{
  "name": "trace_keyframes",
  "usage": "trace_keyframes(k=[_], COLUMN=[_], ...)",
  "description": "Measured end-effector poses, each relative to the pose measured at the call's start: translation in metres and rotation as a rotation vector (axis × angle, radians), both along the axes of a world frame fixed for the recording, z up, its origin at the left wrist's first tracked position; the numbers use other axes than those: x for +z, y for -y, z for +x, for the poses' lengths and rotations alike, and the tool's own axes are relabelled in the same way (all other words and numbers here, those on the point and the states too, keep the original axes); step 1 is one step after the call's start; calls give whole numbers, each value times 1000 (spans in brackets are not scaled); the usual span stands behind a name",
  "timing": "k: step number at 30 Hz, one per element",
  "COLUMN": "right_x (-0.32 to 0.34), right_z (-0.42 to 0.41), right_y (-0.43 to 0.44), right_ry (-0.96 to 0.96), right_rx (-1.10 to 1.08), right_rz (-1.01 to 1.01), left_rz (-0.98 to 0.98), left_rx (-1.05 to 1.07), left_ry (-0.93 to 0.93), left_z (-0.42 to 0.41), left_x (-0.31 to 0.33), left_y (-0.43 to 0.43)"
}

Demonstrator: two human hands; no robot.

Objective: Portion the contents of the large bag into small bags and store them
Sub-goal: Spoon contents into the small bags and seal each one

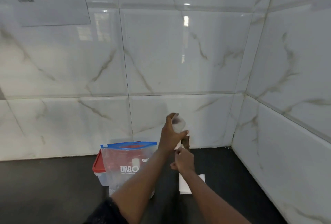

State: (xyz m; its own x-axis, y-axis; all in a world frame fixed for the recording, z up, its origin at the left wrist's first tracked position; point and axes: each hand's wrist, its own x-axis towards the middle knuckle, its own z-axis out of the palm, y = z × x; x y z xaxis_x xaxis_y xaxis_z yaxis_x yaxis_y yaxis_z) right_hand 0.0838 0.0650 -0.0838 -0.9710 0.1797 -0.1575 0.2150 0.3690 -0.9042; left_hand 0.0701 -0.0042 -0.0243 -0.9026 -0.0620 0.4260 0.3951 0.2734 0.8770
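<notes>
A large clear zip bag (pixel 125 163) with a blue seal and "URGO" print stands on the black counter. To its right, above the counter, my left hand (pixel 169 135) grips a translucent plastic cup (pixel 179 124), tipped, with something dark inside. Just below the cup hangs a small clear bag (pixel 186 143) with dark contents showing. My right hand (pixel 184 161) pinches that bag's top edge. A stack of flat white small bags (pixel 184 186) lies on the counter under my right forearm.
A clear tub with a red lid (pixel 98 167) stands behind the large bag, on its left. The black counter (pixel 44 188) meets white marble-look tiled walls (pixel 179 62) at the back and on the right, forming a corner.
</notes>
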Motion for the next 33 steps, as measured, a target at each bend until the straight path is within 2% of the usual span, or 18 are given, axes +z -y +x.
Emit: trace_keyframes(k=[2, 4, 7, 9, 13, 19, 22, 25, 33], right_x=[16, 35, 52, 65, 70, 71, 72, 72, 77], right_z=[5, 10, 15, 21, 25, 27, 26, 27, 14], right_y=[-3, -3, 5, 16, 41, 64, 63, 62, 40], right_ry=[-21, -69, -81, -84, -69, -63, -47, -75, -147], right_rx=[7, 1, 41, 84, 143, 181, 189, 172, 79], right_rz=[8, 9, -4, -9, 96, 58, 37, 64, 188], left_rz=[-62, -232, -570, -691, -761, -775, -893, -978, -964], left_rx=[20, 18, 1, 19, 54, 10, -34, -21, 9], left_ry=[-17, 13, 164, 274, 367, 452, 511, 485, 396], left_z=[-5, -10, -13, -10, 2, 21, 23, 22, 5], left_x=[20, 35, 40, 38, 38, 50, 48, 41, 42], left_y=[17, 40, 79, 104, 135, 161, 167, 160, 136])
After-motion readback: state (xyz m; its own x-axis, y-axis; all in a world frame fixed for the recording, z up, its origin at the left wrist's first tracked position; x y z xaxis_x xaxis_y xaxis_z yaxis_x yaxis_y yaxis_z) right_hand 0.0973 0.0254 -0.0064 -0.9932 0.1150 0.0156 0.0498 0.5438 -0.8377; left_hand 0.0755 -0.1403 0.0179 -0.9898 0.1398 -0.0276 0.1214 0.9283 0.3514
